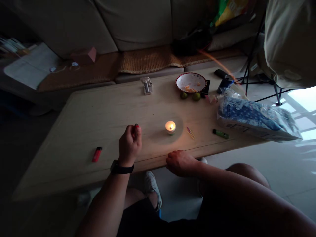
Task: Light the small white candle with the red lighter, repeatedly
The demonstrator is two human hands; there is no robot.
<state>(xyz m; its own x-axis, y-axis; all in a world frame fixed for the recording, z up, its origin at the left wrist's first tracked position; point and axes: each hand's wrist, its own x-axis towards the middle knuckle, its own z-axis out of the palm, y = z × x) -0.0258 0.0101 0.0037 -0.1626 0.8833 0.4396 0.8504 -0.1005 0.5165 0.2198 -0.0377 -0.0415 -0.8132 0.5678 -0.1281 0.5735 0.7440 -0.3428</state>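
Head camera view: the right hand [181, 162] rested at the near table edge, fingers curled together, at 5 o'clock from the lit tealight candle [170, 126]. The left hand [130, 145], at 8 o'clock, was clamped on a small red-tipped object [136, 126], possibly a lighter, mostly hidden by the fingers.

Hazards: a low sweep of either hand could have touched the flame, causing a burn, or knocked the candle over, spilling wax. The thin sticks [190, 133], just beside the candle at 3 o'clock, could have caught fire if pushed into the flame. Farther out at 3 o'clock, the green lighter [221, 133] and plastic-wrapped package [256, 117] would have posed a heat risk if moved close.

Surface: the pale table [98, 115] carried a red lighter [97, 154] at 8 o'clock, a folding stand [147, 86] at 11 and a bowl [191, 78] at 1, with green fruits [196, 96] at its near side.

Room: dim; a sofa [140, 19] with a woven mat [150, 59] stood at 12 o'clock.
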